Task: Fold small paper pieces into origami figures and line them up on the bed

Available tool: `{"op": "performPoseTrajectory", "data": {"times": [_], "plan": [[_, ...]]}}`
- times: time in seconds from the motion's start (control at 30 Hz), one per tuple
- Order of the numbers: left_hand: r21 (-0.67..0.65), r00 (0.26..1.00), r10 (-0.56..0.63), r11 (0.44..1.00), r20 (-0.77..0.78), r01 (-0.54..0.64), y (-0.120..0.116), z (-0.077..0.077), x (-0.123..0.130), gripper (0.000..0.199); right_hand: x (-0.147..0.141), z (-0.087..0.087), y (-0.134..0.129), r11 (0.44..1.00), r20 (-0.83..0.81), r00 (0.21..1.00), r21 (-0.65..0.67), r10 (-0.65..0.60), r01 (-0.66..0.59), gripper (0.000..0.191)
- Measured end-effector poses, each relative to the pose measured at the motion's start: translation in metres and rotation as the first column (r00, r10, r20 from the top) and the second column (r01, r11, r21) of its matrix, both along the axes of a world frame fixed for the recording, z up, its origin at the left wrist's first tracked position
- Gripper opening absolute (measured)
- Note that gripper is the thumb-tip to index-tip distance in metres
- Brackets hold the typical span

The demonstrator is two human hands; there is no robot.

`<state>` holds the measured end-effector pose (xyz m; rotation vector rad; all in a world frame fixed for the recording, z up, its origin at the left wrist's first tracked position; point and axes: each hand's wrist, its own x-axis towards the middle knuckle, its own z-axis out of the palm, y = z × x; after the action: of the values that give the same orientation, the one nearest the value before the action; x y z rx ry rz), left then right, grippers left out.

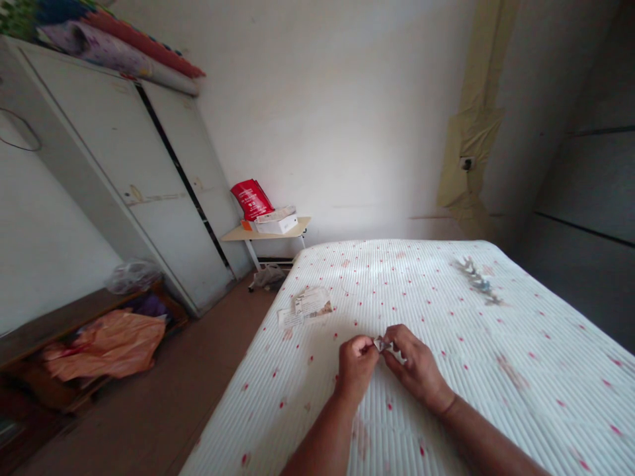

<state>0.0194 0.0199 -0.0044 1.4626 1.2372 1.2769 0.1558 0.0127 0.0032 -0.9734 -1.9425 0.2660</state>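
Note:
Between my two hands, just above the quilted bed cover [367,297], is a small folded piece of printed paper [381,344]. My left hand [357,363] pinches its left end with thumb and fingers. On the other end, the thumb and fingertips of my right hand [414,363] are closed. Sheets of newspaper [312,304] lie flat toward the bed's left edge. At the far right of the bed a row of small folded paper shapes [479,281] is laid out; their exact form is too small to tell.
Beyond the bed's far left corner stands a small table [235,234] with a red bag [251,199] and a white box [278,225]. A grey cabinet [109,145] rises at the left, rolled mats [129,56] on top. Orange plastic [112,344] lies on a low wooden bench [30,340].

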Motion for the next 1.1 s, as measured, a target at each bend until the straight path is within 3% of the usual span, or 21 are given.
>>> {"op": "performPoseTrajectory", "data": {"times": [0.37, 0.63, 0.87, 1.1], "plan": [[0.003, 0.999, -0.029, 1.0, 0.012, 0.029, -0.0025, 0.0008, -0.0007, 0.018, 0.0005, 0.0003, -0.0015, 0.993, -0.041, 0.999, -0.119, -0.018, 0.013, 0.017], [-0.013, 1.0, -0.027, 1.0, 0.008, 0.027, -0.0013, 0.0013, -0.0007, 0.016, 0.0, 0.0025, -0.0012, 0.994, -0.035, 0.999, -0.103, 0.03, -0.033, 0.015], [-0.001, 1.0, -0.03, 1.0, -0.001, 0.03, -0.0012, -0.0021, -0.0011, 0.015, 0.0005, -0.0003, -0.0014, 0.989, -0.041, 0.998, -0.145, -0.037, 0.031, 0.019], [0.006, 0.999, -0.037, 0.999, 0.01, 0.037, -0.0012, -0.0009, -0.0026, 0.015, -0.0002, 0.0009, -0.0006, 0.989, -0.048, 0.999, -0.147, -0.016, 0.009, 0.015]]}}
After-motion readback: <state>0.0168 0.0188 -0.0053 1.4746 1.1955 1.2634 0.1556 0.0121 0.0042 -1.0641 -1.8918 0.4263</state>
